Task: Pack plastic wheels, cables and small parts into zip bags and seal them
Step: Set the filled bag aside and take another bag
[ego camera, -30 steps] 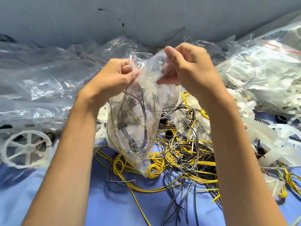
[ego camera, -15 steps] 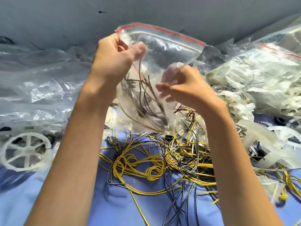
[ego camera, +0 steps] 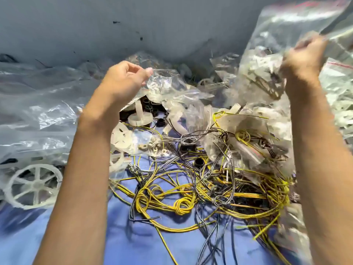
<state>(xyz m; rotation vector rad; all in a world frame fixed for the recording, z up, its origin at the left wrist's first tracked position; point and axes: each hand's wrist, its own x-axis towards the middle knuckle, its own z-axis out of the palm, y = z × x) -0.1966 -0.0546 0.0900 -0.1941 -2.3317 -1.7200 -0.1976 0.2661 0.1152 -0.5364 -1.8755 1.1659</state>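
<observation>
Right hand (ego camera: 303, 60) grips the bag (ego camera: 286, 31), raised at far right and blurred. Left hand (ego camera: 124, 77) is half-curled beside loose film (ego camera: 172, 87); I can't tell its grasp. If the zip isn't fully shut, that one-handed hold may spill the contents onto the cables (ego camera: 181, 188) on the surface (ego camera: 133, 245).

**Bright, diffuse light with local motion blur**

Soft shadows lie under the cables (ego camera: 181, 205) on the blue worktop (ego camera: 133, 245). Glare streaks the plastic sheeting (ego camera: 38, 111). The right hand (ego camera: 303, 62) and its zip bag (ego camera: 286, 25) are motion-blurred. The frame edges bow slightly.
</observation>
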